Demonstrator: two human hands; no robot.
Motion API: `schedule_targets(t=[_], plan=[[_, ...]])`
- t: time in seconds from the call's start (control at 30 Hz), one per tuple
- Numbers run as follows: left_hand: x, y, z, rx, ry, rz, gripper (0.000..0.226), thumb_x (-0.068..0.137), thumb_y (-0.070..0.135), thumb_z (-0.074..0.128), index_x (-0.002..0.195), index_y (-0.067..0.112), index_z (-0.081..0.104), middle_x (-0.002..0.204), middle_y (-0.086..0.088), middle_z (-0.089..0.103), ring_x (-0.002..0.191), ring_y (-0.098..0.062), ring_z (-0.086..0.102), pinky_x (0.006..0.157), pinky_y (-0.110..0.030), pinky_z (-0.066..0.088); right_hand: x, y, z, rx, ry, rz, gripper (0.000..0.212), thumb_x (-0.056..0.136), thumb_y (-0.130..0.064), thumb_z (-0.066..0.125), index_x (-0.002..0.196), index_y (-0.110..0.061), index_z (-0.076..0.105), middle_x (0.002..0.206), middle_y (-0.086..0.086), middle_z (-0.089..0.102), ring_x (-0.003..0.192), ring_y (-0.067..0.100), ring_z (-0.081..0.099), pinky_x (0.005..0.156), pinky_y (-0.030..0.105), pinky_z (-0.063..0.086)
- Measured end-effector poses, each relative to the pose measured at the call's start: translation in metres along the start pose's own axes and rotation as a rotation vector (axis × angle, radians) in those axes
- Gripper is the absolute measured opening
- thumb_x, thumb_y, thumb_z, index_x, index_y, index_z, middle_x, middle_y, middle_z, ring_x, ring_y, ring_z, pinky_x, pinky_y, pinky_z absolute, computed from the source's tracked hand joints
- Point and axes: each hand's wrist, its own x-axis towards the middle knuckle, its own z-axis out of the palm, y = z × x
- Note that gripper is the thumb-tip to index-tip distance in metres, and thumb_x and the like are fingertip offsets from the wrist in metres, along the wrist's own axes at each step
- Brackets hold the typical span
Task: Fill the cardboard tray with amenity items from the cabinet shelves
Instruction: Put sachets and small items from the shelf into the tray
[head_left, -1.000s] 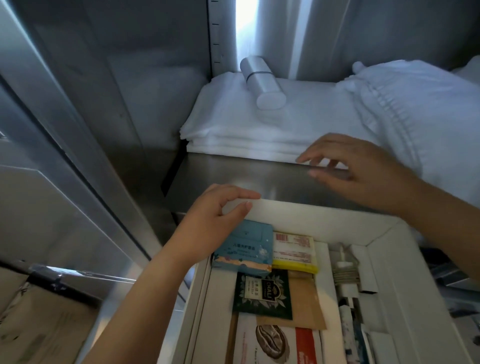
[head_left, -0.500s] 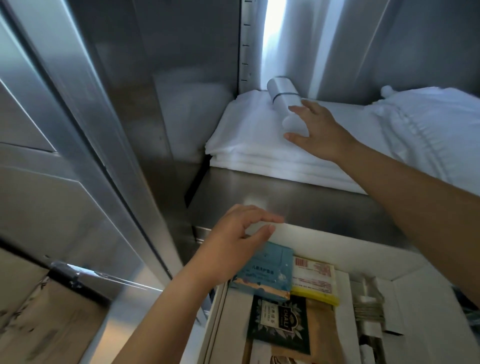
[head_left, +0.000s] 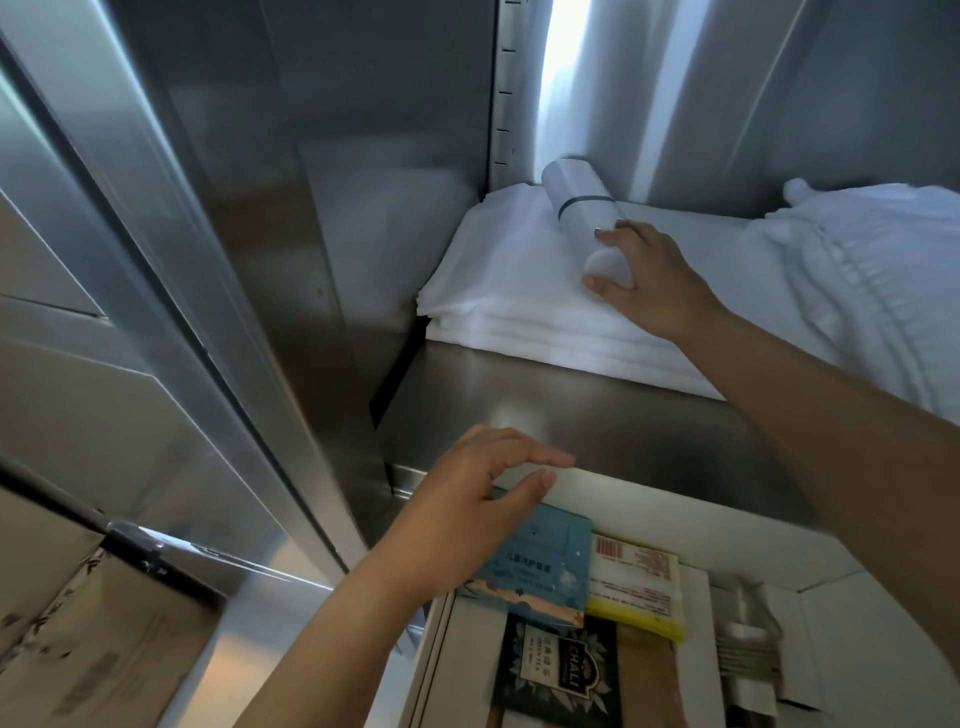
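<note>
One word reads clearly: CHALI, in pale letters on a black sachet (head_left: 558, 670) lying in the tray (head_left: 737, 525) at the near right. Just beyond the sachet, a blue packet (head_left: 540, 566) carries Chinese characters too soft to read, and to its right a yellow-edged packet (head_left: 636, 587) has red print, also blurred.

On the shelf (head_left: 571, 415) beyond the tray, a white roll (head_left: 582, 213) with a dark band lies on folded linen (head_left: 498, 291), with quilted bedding (head_left: 857, 270) to the right. The right hand (head_left: 644, 275) is at the roll's near end, thumb and fingers curved round it and touching. The left hand (head_left: 478, 499) hovers over the tray's far left corner, above the blue packet, its fingers loosely bent, thumb apart, holding nothing.
</note>
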Motion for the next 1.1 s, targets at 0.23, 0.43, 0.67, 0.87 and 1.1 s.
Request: schedule_targets(t=[0.23,0.43,0.67,0.87,1.1], plan=[[0.0,0.002,0.0,-0.005,0.01,-0.004,0.022,0.094,0.033,0.053,0.106,0.047,0.064,0.104,0.033,0.05,0.108,0.007,0.045,0.089,-0.019,0.041,-0.019,0.012,-0.004,0.023,0.083,-0.048,0.052,0.083,-0.036,0.07,0.126,-0.015,0.051,0.137,0.004,0.042,0.126,0.025,0.038,0.095,0.029,0.034],[0.0,0.002,0.001,-0.009,0.013,0.002,0.021,0.094,0.032,0.054,0.106,0.046,0.065,0.103,0.032,0.051,0.108,0.007,0.044,0.088,-0.019,0.041,-0.035,0.019,-0.006,0.04,0.17,-0.078,0.035,0.082,-0.028,0.072,0.108,-0.011,0.056,0.123,0.005,0.051,0.116,0.024,0.046,0.091,0.026,0.037],[0.0,0.002,0.0,-0.008,0.01,0.007,0.021,0.094,0.031,0.053,0.108,0.042,0.065,0.103,0.032,0.052,0.108,0.005,0.044,0.089,-0.021,0.042,-0.057,0.024,-0.022,-0.072,0.13,-0.117,0.038,0.08,-0.021,0.066,0.113,-0.015,0.05,0.115,0.002,0.046,0.106,0.021,0.046,0.084,0.041,0.047],[0.0,0.001,0.001,-0.002,0.002,-0.011,0.021,0.094,0.033,0.053,0.108,0.045,0.064,0.102,0.036,0.049,0.106,0.008,0.044,0.089,-0.026,0.046,-0.062,0.02,-0.031,-0.163,0.132,-0.144,0.041,0.082,-0.025,0.065,0.12,-0.016,0.054,0.115,0.007,0.044,0.111,0.024,0.043,0.087,0.04,0.047],[0.001,0.002,0.0,0.013,0.0,-0.003,0.021,0.094,0.032,0.053,0.107,0.045,0.064,0.104,0.037,0.049,0.106,0.007,0.044,0.089,-0.023,0.044,-0.044,-0.003,-0.029,-0.115,0.127,-0.097,0.059,0.082,-0.047,0.067,0.131,-0.021,0.048,0.136,0.001,0.04,0.126,0.021,0.038,0.096,0.032,0.036]])
